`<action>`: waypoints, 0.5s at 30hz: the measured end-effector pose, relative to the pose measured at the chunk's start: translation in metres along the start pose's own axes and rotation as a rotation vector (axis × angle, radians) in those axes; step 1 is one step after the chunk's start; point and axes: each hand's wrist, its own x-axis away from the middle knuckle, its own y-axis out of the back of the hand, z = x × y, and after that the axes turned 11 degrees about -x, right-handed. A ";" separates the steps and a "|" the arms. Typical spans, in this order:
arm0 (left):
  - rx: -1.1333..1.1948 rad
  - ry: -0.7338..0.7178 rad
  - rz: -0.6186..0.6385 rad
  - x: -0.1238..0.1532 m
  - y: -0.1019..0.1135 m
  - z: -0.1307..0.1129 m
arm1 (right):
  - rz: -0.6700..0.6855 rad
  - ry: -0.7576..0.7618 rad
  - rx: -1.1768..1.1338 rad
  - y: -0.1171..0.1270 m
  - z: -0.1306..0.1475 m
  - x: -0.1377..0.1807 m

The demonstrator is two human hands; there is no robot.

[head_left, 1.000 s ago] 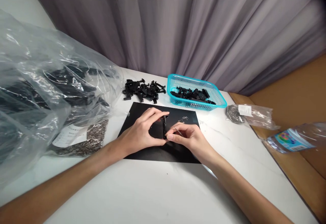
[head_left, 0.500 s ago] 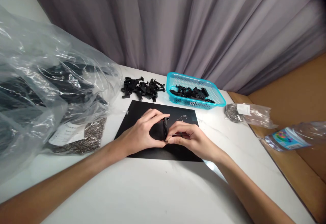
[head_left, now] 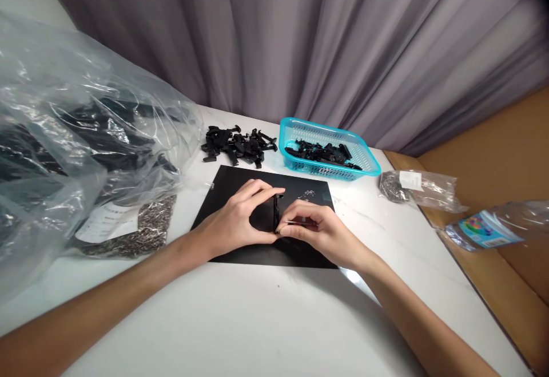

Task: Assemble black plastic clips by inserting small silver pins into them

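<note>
My left hand (head_left: 240, 214) holds a slim black plastic part (head_left: 276, 212) upright between its forefinger at the top and its thumb at the bottom. My right hand (head_left: 315, 228) is closed in a pinch at the lower end of this part, its fingertips touching or nearly touching the left thumb. A thin metal rod-like piece (head_left: 297, 222) shows between the right fingers; its tip is hidden. Under both hands lies a black mat (head_left: 274, 256). Several tiny silvery pieces (head_left: 309, 194) lie on the mat beyond my right hand.
A pile of black plastic parts (head_left: 238, 145) sits behind the mat, beside a blue basket (head_left: 372, 166) holding more. To the left are a large clear bag (head_left: 98, 79) and a bag of metal pins (head_left: 150, 225). A small bag (head_left: 394, 187) and a plastic bottle (head_left: 493, 231) lie right.
The whole view has shifted slightly. My right fingertips have tilted a little at the lower end of the black part; both hands keep their hold.
</note>
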 end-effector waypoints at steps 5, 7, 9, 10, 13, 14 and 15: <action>0.010 0.005 -0.038 -0.002 0.003 -0.001 | -0.066 -0.055 -0.060 0.001 0.002 -0.001; 0.007 0.003 -0.040 -0.002 0.003 0.000 | -0.064 -0.055 -0.078 0.001 0.001 -0.001; 0.005 0.000 -0.040 -0.002 0.002 0.000 | -0.059 -0.051 -0.089 0.001 0.000 -0.001; 0.004 -0.001 -0.041 -0.002 0.002 0.000 | -0.054 -0.046 -0.090 0.001 -0.001 -0.001; 0.011 0.001 -0.035 -0.002 0.001 -0.001 | -0.036 -0.008 -0.044 0.001 -0.001 -0.001; 0.014 0.005 -0.027 -0.001 0.001 -0.001 | -0.027 0.009 -0.010 0.001 -0.001 0.000; 0.016 0.010 -0.017 -0.001 0.000 -0.001 | -0.020 0.027 0.028 0.002 0.000 0.000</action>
